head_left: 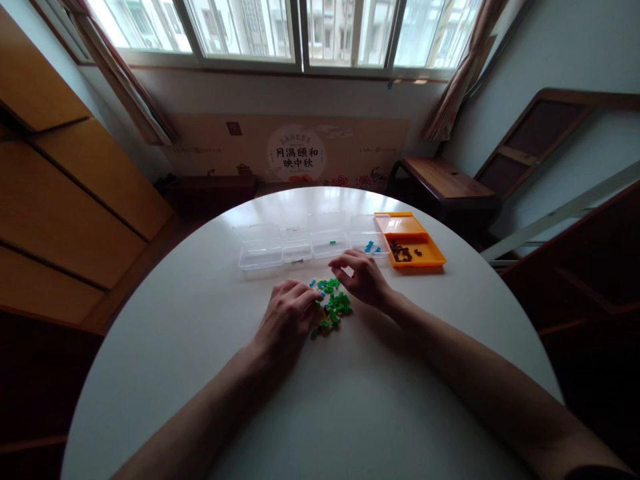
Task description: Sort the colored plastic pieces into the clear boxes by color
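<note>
Left hand curling narrow, fingertips touching the pile of small green and blue pieces at table centre. Right hand pinching narrow at pile's 1 o'clock; held piece indiscernible. Clear trays lying at 12.

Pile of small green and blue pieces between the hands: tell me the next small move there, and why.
Probably pinch one blue piece from the pile with the right hand and carry it to the clear box holding blue pieces. That hand's fingers hover at the pile's far edge, that box sits just beyond them, and the left hand rests against the pile's near side.
</note>
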Demonstrator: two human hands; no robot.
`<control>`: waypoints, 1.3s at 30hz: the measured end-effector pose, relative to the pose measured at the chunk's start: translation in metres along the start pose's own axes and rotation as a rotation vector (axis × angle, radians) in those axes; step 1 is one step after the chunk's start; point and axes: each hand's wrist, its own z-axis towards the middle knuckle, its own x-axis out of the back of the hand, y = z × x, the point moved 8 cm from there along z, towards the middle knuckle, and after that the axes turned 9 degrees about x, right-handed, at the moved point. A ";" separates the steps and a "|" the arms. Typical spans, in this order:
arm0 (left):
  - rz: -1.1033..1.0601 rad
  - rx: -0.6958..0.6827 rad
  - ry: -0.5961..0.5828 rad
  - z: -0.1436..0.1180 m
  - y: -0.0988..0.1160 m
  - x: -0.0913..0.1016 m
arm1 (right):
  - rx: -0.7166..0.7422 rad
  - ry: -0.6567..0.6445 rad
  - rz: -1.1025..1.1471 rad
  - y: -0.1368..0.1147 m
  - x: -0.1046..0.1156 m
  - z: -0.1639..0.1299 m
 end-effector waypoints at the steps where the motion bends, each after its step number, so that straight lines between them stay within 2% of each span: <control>1: 0.003 0.006 -0.001 0.000 0.000 0.000 | 0.029 -0.060 0.037 -0.002 -0.003 0.000; 6: 0.009 0.062 0.049 0.000 -0.005 0.005 | 0.080 -0.340 0.178 -0.009 -0.017 -0.004; 11: 0.011 0.121 0.103 0.001 -0.011 0.009 | 0.060 -0.426 0.156 -0.013 -0.020 -0.006; 31: 0.062 0.081 0.007 0.001 -0.004 0.001 | 0.054 -0.477 0.145 -0.013 -0.027 -0.009; 35: 0.029 0.021 0.037 0.000 0.000 0.005 | 0.041 -0.471 0.177 -0.016 -0.026 -0.008; 39: -0.001 -0.045 0.151 -0.002 0.002 0.012 | 0.010 -0.448 0.274 -0.019 -0.023 -0.005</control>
